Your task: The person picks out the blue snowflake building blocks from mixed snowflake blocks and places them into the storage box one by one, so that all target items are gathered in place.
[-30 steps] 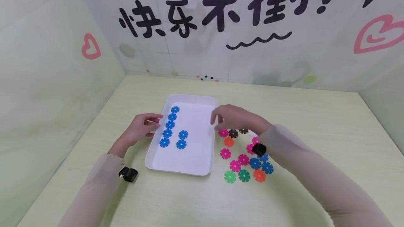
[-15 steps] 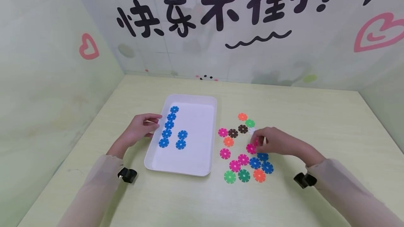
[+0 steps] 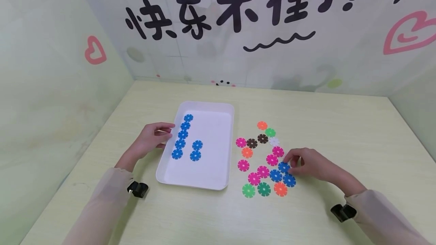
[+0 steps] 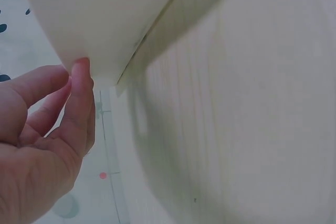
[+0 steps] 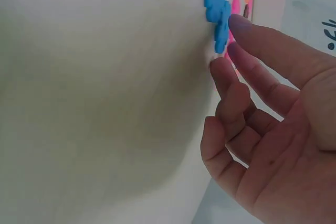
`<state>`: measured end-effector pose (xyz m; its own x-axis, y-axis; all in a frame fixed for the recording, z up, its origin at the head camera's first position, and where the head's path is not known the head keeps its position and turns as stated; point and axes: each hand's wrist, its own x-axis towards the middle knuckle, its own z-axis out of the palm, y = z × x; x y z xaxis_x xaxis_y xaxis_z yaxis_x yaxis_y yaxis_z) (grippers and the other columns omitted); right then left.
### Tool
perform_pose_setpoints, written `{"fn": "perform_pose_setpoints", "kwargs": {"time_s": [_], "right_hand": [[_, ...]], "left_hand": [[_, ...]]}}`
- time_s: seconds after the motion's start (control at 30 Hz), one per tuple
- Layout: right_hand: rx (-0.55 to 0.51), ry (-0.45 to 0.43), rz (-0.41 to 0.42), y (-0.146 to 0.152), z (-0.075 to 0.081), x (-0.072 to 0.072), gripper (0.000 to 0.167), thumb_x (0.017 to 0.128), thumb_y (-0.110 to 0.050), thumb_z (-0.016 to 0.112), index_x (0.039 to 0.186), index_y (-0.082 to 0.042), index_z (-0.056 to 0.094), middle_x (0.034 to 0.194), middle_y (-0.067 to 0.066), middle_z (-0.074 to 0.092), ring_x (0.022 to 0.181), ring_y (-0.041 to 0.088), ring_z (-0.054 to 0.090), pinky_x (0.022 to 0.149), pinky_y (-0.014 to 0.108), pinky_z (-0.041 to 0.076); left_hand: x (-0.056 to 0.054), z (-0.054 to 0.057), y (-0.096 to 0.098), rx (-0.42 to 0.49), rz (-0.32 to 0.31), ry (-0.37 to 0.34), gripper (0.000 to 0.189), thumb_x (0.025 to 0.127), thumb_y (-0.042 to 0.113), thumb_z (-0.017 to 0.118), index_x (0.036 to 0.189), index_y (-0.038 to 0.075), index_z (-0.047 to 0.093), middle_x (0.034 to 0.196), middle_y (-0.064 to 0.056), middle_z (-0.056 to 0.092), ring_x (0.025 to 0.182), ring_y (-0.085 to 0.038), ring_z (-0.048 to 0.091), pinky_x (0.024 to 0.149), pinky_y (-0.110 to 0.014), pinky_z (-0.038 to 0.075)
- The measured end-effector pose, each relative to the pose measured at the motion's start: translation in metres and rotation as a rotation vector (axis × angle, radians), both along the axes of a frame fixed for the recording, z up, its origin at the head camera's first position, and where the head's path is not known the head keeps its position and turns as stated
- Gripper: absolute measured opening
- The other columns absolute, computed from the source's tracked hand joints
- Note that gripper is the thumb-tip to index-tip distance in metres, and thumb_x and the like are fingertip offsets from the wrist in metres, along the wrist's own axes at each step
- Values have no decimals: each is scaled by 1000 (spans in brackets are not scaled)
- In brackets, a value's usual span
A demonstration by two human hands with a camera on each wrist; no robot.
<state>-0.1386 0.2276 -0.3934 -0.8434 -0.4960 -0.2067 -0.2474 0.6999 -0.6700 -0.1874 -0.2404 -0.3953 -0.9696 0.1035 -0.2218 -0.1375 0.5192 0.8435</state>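
At left of centre, the left rim of the tray [image 3: 215, 143] is touched by the fingertips of the left hand [image 3: 150, 138]; whether it is pinched cannot be told. Inside, a row of five blue discs [image 3: 182, 134] is set along the left wall, with a blue pair [image 3: 197, 145] to its right. Right of centre, mixed discs [image 3: 263, 171] are scattered on the table [image 3: 238, 218]. Among them, the upper blue disc [image 3: 282, 168] is reached by the right hand [image 3: 311, 163], its thumb and fingers parted.
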Motion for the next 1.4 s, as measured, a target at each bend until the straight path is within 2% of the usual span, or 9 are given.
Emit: {"fn": "perform_pose_setpoints", "kwargs": {"time_s": [0.23,0.6,1.03,1.27,1.4], "right_hand": [[-5,32,-32,1,-7,1,29,76,-17,75,99,-6,62,73,-1,50,69,16,48,56,22,44],[-10,18,-29,2,-11,-2,30,75,-17,76,97,-5,59,73,0,49,68,16,47,56,22,44],[-59,-5,-35,2,-12,-3,27,74,-14,76,86,-7,53,77,2,50,72,18,47,59,22,45],[-114,11,-27,5,-13,-2,33,74,-14,76,97,-4,54,75,2,49,68,16,46,56,21,43],[-118,18,-13,6,-14,-3,29,76,-14,75,97,-4,57,74,1,49,67,15,46,56,21,42]], "left_hand": [[2,2,1,-2,-1,4,39,91,9,57,130,6,50,115,-16,52,97,-30,56,71,-31,54],[2,3,1,3,1,12,40,91,10,57,129,5,50,115,-17,52,97,-29,56,71,-31,53],[1,3,2,-4,10,7,40,91,10,57,130,6,50,116,-17,52,97,-29,56,70,-30,53],[1,2,2,2,6,8,40,91,9,57,130,5,50,115,-17,52,96,-29,56,70,-30,54],[0,1,2,1,13,2,39,91,9,57,129,6,50,115,-16,52,96,-28,56,70,-30,54]]}}
